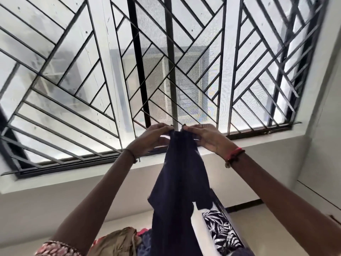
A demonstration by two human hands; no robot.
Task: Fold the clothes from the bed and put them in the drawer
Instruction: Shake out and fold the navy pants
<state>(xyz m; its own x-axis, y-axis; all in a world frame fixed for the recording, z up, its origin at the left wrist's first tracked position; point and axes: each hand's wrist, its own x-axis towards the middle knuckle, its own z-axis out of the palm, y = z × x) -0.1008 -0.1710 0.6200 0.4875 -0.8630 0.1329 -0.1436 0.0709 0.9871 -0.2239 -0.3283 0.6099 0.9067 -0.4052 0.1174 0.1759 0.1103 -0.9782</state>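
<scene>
1. Head view, only one supplied. The camera is tilted up towards a barred window (166, 71). The drawer is not in frame.
2. The navy garment (177, 182) is held up in front of the window and hangs free in one long narrow drop. Its lower end runs out of the bottom of the frame.
3. The left hand (153, 133) pinches the garment's top edge. The right hand (208, 139) pinches the same edge just beside it. The hands are close together with a small gap between the fingertips, both clamped on cloth, arms raised.
4. Handling, judged: thin, soft and light. It drapes with no stiffness and bunches under the pinch, so it will not hold a crease unaided. It is neither fragile nor slippery.
5. Grip, judged: take it at the top corners or a seam. Spreading the hands apart along the edge should flatten the panel for folding.
6. Below, a tan garment (118, 242) lies in a heap of other clothes. A black-and-white leaf-print cloth (223, 231) lies to the right. I cannot tell whether either is folded.
</scene>
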